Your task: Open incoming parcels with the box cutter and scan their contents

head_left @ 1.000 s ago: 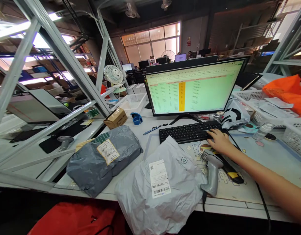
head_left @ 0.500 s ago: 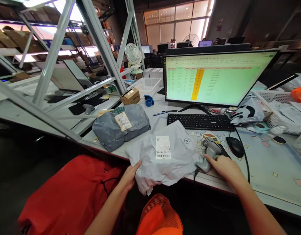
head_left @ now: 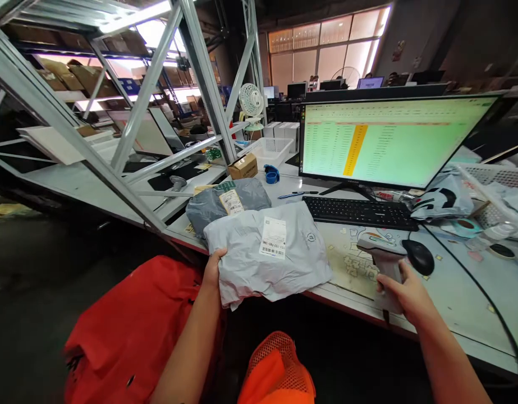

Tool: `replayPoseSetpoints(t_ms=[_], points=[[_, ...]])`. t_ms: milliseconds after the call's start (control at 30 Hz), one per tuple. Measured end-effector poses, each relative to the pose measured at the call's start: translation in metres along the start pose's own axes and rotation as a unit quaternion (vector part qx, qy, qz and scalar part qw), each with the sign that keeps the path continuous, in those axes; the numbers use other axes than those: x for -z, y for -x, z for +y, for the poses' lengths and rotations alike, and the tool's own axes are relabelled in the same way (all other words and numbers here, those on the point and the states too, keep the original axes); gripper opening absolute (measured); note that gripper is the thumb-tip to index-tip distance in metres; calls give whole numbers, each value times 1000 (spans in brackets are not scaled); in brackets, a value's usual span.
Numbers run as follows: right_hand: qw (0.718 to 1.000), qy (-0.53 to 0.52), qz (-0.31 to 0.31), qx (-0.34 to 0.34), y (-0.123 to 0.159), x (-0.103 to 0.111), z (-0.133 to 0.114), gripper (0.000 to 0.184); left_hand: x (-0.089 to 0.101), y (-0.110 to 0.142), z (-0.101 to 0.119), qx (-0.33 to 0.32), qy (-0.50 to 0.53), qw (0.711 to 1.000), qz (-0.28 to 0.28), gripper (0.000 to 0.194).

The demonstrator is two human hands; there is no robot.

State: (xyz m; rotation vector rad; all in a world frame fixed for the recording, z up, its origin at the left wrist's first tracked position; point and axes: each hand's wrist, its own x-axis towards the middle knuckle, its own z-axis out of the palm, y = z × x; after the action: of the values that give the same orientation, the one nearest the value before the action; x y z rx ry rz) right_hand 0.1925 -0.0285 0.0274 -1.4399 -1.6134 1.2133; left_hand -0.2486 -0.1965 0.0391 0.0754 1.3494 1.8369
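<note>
"How many parcels are you counting?"
"Two: a white parcel (head_left: 246, 264) is jutting past the front edge of the desk (head_left: 464, 303), hiding part of a grey parcel (head_left: 206, 207) behind it."
"And the hands?"
"The left hand (head_left: 214, 272) is pinching the white parcel's left edge, thumb on top; the right hand (head_left: 406, 289) is curling round a scanner (head_left: 379, 247). A second scanner (head_left: 177, 182) is lying beyond the metal frame (head_left: 205, 78) — that's standing in between."
"What else?"
"One mouse (head_left: 419, 257) is sitting just right of the held scanner — one keyboard (head_left: 360, 212) and one monitor (head_left: 393, 140) are standing behind."
</note>
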Motion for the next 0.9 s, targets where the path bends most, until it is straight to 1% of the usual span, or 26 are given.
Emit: replayPoseSetpoints(t_ms=[33,67,100,200,267,367,467,533,600,667,700,733,767,833,900], points=[[998,-57,-29,-5,8,4,-1,46,-3,-5,1,-10,-15,1000,5,45],[994,-92,-56,-16,15,7,-3,45,-5,-11,1,-21,-37,999,14,44],[991,-105,-80,-34,19,9,-5,44,-7,-18,0,-33,-63,997,26,42],[986,-71,-117,-91,19,5,-10,47,-9,-34,-5,-64,-130,988,60,34],[986,-50,-125,-102,12,-4,-13,50,-9,-41,-7,-71,-148,984,70,32],[984,-94,-117,-91,5,-17,-14,53,-4,-46,-10,-91,-163,979,81,35],[978,-156,-112,-85,11,-23,-11,47,5,-52,-17,-130,-172,973,84,41],[978,-148,-112,-94,14,-24,-8,46,14,-58,-22,-156,-209,962,74,44],[983,-105,-112,-101,11,-26,-7,47,25,-64,-25,-158,-274,947,54,46],[987,-51,-118,-97,2,-31,-6,52,34,-68,-27,-141,-344,927,42,48],[988,-23,-125,-87,-3,-34,-6,53,38,-70,-28,-140,-375,915,47,50],[989,11,-130,-68,-9,-36,-5,53,42,-70,-28,-153,-403,900,60,53],[990,54,-125,-42,-14,-38,-4,52,45,-70,-29,-178,-428,882,79,57],[982,172,-81,21,-22,-37,1,50,53,-69,-32,-250,-469,839,118,67],[953,295,-11,75,-29,-27,8,52,64,-70,-36,-305,-493,802,146,80]])
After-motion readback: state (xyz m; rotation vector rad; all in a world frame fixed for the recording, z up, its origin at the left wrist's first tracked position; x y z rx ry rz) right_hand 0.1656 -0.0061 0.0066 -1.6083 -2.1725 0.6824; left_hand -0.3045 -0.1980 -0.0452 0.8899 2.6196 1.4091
